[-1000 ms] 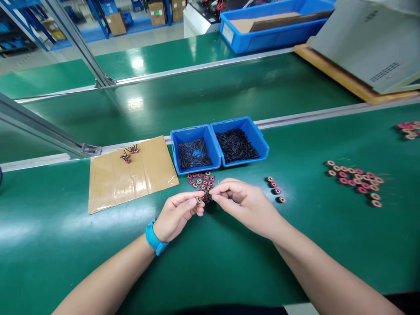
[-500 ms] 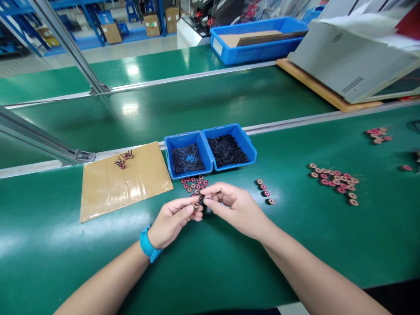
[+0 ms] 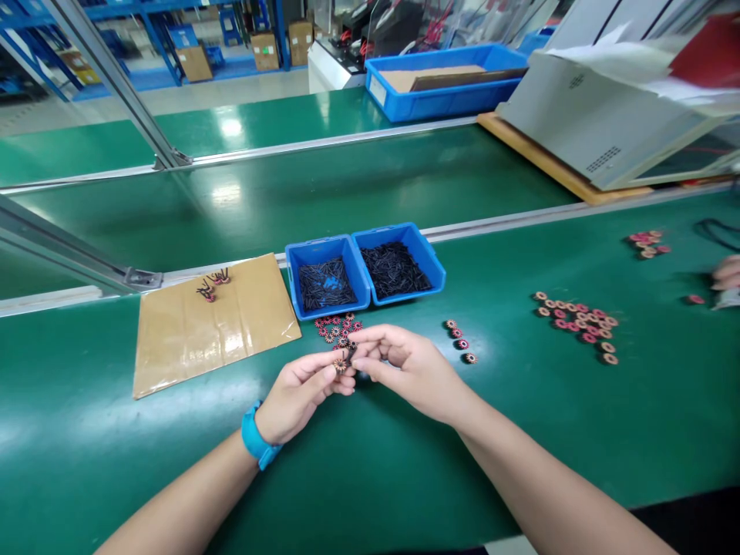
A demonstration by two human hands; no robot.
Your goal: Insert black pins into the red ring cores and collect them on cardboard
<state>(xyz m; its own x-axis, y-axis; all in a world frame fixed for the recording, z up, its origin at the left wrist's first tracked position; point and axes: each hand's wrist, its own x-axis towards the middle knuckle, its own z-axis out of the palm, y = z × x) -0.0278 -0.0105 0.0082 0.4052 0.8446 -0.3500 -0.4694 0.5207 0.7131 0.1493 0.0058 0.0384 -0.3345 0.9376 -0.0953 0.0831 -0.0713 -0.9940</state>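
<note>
My left hand [image 3: 304, 389] pinches a small copper-coloured wound ring [image 3: 340, 365] between thumb and fingers. Close against it, my right hand [image 3: 398, 362] has its thumb and forefinger closed on a small dark piece [image 3: 351, 351] at the ring; its exact shape is too small to tell. Just beyond my hands lies a cluster of red and copper rings [image 3: 329, 330]. Behind them stand two blue bins, the left bin [image 3: 294, 289] and the right bin [image 3: 438, 271], both holding thin black tubes. Several rings [image 3: 461, 344] form a short row right of my right hand.
On the left, a cardboard sheet [image 3: 216, 331] bears a few rings with black tubes. More rings [image 3: 578, 317] lie to the right. A co-worker's hand [image 3: 727, 274] shows at the right edge. Metal rails, a large blue tray [image 3: 456, 96] and a grey machine [image 3: 555, 116] stand behind.
The view has shifted slightly. Both hands stay together at the ring, with the dark piece at my right fingertips showing more clearly. A co-worker's hand has come into view at the right edge.
</note>
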